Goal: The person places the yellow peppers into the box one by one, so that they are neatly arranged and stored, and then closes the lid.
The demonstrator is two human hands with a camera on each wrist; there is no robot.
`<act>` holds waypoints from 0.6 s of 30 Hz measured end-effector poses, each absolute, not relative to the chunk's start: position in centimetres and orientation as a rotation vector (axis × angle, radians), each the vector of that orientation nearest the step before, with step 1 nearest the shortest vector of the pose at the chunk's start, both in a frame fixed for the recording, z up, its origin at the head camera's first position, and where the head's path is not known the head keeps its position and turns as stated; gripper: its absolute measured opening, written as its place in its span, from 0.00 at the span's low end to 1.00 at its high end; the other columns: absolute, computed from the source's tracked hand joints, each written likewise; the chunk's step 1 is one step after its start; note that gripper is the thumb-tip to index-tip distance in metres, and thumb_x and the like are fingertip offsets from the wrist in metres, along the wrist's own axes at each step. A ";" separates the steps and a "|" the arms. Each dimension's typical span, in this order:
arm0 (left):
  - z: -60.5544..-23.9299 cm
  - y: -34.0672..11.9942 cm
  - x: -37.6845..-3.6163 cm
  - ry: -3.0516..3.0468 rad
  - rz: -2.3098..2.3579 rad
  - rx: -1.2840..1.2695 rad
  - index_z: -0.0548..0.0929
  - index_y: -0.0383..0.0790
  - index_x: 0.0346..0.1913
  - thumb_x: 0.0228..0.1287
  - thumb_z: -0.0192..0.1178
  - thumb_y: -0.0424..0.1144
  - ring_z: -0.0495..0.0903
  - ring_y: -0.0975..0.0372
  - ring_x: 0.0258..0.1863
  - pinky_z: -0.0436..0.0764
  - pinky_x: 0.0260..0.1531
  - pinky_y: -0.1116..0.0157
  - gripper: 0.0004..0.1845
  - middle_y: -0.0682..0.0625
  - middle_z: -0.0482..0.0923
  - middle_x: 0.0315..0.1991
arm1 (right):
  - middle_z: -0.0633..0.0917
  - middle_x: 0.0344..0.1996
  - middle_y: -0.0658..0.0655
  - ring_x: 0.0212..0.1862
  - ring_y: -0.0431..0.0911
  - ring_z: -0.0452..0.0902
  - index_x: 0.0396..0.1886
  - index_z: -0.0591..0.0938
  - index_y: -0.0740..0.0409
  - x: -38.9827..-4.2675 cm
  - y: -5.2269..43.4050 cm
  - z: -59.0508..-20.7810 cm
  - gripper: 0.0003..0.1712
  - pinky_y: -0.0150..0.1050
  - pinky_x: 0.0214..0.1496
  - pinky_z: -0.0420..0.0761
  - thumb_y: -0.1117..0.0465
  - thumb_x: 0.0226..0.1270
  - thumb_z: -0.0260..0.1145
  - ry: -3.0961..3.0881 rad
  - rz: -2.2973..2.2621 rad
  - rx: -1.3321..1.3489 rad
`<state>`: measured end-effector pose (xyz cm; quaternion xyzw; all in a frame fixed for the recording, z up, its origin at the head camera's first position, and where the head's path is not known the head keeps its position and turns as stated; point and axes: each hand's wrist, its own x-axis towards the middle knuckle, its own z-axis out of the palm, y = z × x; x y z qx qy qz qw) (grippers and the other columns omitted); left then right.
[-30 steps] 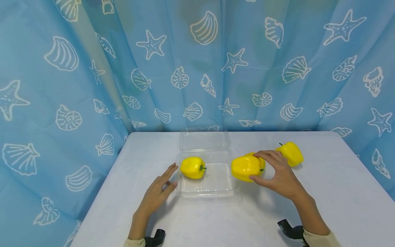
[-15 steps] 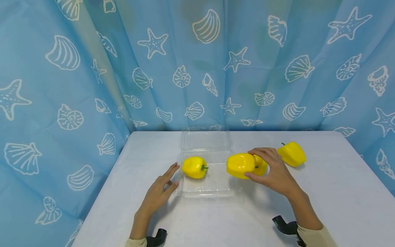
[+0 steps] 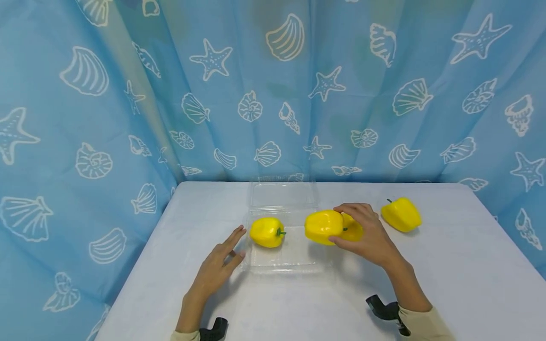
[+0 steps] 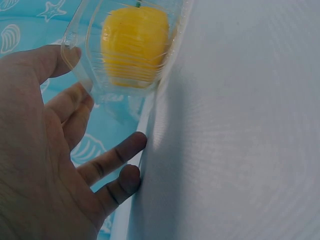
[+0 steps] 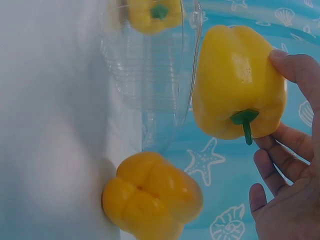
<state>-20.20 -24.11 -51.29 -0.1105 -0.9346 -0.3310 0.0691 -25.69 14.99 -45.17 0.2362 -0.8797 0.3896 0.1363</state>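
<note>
My right hand (image 3: 368, 237) grips a yellow bell pepper (image 3: 323, 226) between thumb and fingers, raised over the right edge of a clear plastic clamshell box (image 3: 283, 258). In the right wrist view, the held bell pepper (image 5: 237, 80) has its green stem towards the camera. Inside the box, at its left end, lies another yellow bell pepper (image 3: 267, 232). My left hand (image 3: 217, 265) is at the box's left side, fingers extended; the left wrist view shows thumb and fingertips right at the clear rim (image 4: 75, 55).
A third yellow bell pepper (image 3: 353, 229) sits right of the box, partly hidden by my right hand. Another bell pepper (image 3: 401, 214) lies farther back to the right. The box's lid (image 3: 281, 194) stands open at the back. A blue seashell curtain (image 3: 273, 94) hangs behind the white table (image 3: 460, 265).
My right hand has moved left with the bell pepper, from beside the box to over its right edge. The left hand has stayed in place.
</note>
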 end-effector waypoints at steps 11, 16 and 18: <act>-51.5 -24.2 -20.2 -2.817 -0.987 -0.319 0.63 0.61 0.77 0.74 0.55 0.51 0.74 0.66 0.39 0.73 0.39 0.59 0.31 0.68 0.55 0.76 | 0.77 0.59 0.53 0.63 0.54 0.63 0.61 0.80 0.48 -26.5 13.6 -45.5 0.36 0.60 0.58 0.60 0.50 0.51 0.81 -2.522 1.110 0.774; -51.3 -24.2 -20.1 -2.828 -0.990 -0.310 0.62 0.63 0.77 0.75 0.54 0.52 0.73 0.66 0.39 0.73 0.40 0.58 0.31 0.69 0.54 0.76 | 0.78 0.59 0.53 0.63 0.53 0.63 0.61 0.80 0.49 -26.8 12.9 -45.5 0.37 0.61 0.59 0.59 0.50 0.49 0.82 -2.517 1.131 0.798; -51.3 -24.3 -20.1 -2.831 -0.979 -0.311 0.62 0.63 0.77 0.74 0.54 0.52 0.73 0.66 0.39 0.73 0.40 0.59 0.31 0.69 0.54 0.76 | 0.78 0.58 0.53 0.63 0.53 0.63 0.61 0.80 0.49 -26.9 12.6 -45.5 0.37 0.61 0.59 0.59 0.49 0.49 0.82 -2.517 1.128 0.803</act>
